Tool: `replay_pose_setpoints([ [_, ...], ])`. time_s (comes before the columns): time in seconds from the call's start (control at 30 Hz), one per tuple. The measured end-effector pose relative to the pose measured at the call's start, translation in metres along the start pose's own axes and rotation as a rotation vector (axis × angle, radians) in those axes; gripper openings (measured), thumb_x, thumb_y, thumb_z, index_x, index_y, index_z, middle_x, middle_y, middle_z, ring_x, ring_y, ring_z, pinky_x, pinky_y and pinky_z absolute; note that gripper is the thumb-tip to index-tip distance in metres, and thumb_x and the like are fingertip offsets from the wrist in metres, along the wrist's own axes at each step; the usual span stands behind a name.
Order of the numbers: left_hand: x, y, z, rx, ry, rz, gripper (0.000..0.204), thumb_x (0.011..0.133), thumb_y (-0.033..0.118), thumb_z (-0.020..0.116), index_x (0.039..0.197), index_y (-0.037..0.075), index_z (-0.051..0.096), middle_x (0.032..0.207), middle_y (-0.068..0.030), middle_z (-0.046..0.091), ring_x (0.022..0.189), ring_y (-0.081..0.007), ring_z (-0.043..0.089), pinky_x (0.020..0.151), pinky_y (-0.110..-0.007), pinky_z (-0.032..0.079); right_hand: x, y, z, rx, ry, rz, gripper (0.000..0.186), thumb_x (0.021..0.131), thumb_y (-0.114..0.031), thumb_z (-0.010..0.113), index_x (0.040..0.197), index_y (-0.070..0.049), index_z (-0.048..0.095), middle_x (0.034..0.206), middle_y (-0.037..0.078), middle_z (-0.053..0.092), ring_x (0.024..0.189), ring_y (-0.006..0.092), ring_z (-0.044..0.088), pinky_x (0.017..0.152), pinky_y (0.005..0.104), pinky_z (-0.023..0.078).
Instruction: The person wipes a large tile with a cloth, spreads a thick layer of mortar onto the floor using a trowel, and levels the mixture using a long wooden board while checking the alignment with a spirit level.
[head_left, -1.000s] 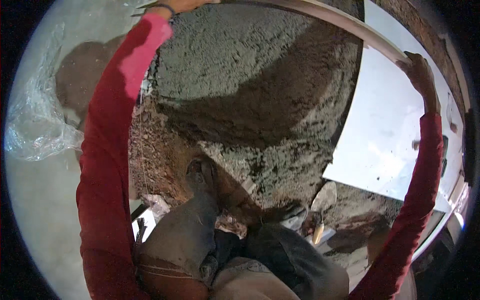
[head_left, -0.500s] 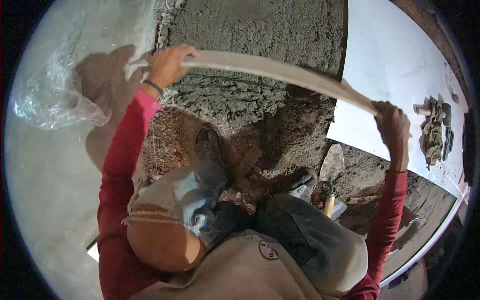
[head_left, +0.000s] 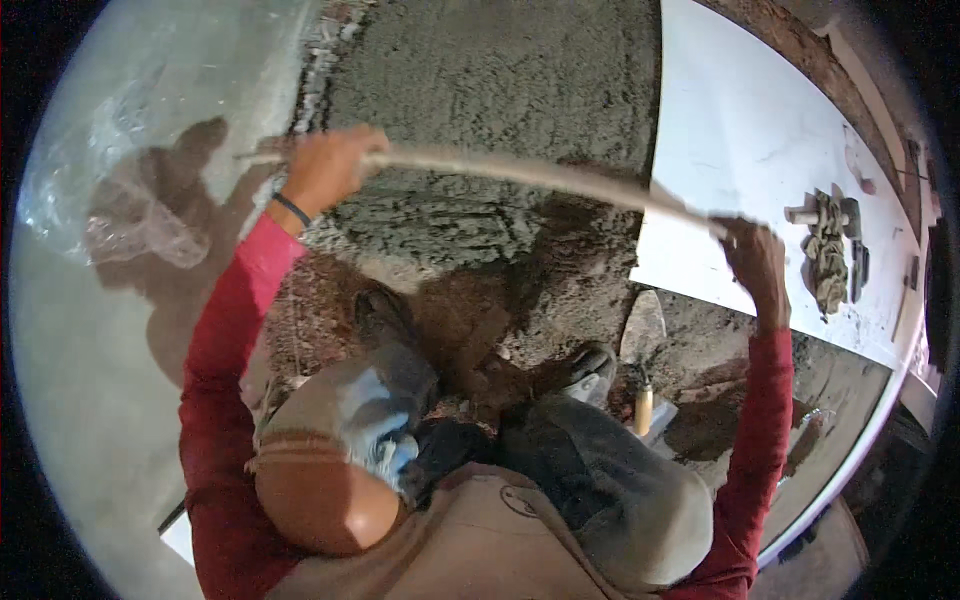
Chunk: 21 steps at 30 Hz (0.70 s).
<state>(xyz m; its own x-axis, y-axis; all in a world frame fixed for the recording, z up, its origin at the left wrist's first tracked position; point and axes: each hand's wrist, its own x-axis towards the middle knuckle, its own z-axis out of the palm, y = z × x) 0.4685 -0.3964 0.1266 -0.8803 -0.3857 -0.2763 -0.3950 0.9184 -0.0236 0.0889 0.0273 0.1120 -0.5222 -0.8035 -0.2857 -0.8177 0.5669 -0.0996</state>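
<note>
A long pale screed board [head_left: 530, 173] spans the grey wet mortar [head_left: 490, 80] from side to side, slightly blurred by motion. My left hand [head_left: 328, 170] is wrapped round it near the left end, which sticks out past my fist. The right end is gripped by my right hand [head_left: 757, 258], over the edge of a white sheet [head_left: 700, 110]. On my side of the board, the mortar is rougher and ends in brown rubble [head_left: 450, 310]. Whether the board's lower edge touches the mortar all along, I cannot tell.
A trowel [head_left: 643, 330] with a wooden handle lies beside my right shoe [head_left: 592, 368]. Crumpled clear plastic [head_left: 150, 220] rests on the smooth floor [head_left: 90, 350] at left. On the white sheet are a rumpled cloth [head_left: 828, 250] and dark tools [head_left: 858, 262]. My knees are bent close below.
Both hands have drawn the board a little toward me, and it now shows a thinner edge. The whole view has shifted slightly, moving the white sheet and trowel leftward.
</note>
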Motion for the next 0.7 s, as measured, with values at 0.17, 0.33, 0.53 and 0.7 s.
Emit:
replay_pose_setpoints([
  [0.17, 0.091, -0.023, 0.004, 0.042, 0.335, 0.043, 0.037, 0.079, 0.009, 0.069, 0.114, 0.019, 0.065, 0.114, -0.0075, 0.067, 0.099, -0.0341, 0.066, 0.081, -0.044, 0.054, 0.093, 0.019, 0.001, -0.002, 0.314, -0.082, 0.028, 0.089, -0.017, 0.066, 0.117, -0.019, 0.069, 0.095, 0.008, 0.072, 0.081, 0.0296, 0.07, 0.07, 0.0414, 0.055],
  [0.33, 0.066, -0.021, 0.035, -0.02, 0.283, 0.061, 0.039, 0.072, 0.0, 0.069, 0.109, 0.013, 0.063, 0.116, -0.0126, 0.066, 0.098, -0.035, 0.065, 0.08, -0.045, 0.054, 0.068, 0.022, 0.027, -0.041, 0.2, 0.032, 0.028, 0.087, -0.011, 0.066, 0.113, -0.018, 0.069, 0.094, 0.007, 0.071, 0.079, 0.0265, 0.069, 0.068, 0.0392, 0.057],
  [0.53, -0.025, 0.015, 0.009, 0.016, 0.01, 0.095, 0.042, 0.07, -0.001, 0.072, 0.11, 0.008, 0.062, 0.124, -0.0181, 0.063, 0.097, -0.0319, 0.068, 0.08, -0.045, 0.056, -0.039, -0.012, 0.027, 0.042, 0.09, -0.04, 0.034, 0.078, -0.003, 0.068, 0.109, -0.018, 0.071, 0.094, 0.006, 0.071, 0.082, 0.0244, 0.067, 0.07, 0.0368, 0.058],
  [0.7, 0.016, -0.009, -0.007, -0.117, -0.022, 0.158, 0.034, 0.079, 0.007, 0.068, 0.11, 0.019, 0.061, 0.115, -0.0127, 0.067, 0.083, -0.0311, 0.069, 0.067, -0.044, 0.053, -0.009, 0.005, 0.011, 0.112, -0.108, 0.031, 0.026, 0.088, -0.012, 0.067, 0.113, -0.017, 0.071, 0.095, 0.006, 0.073, 0.063, 0.0195, 0.065, 0.052, 0.0307, 0.053],
])
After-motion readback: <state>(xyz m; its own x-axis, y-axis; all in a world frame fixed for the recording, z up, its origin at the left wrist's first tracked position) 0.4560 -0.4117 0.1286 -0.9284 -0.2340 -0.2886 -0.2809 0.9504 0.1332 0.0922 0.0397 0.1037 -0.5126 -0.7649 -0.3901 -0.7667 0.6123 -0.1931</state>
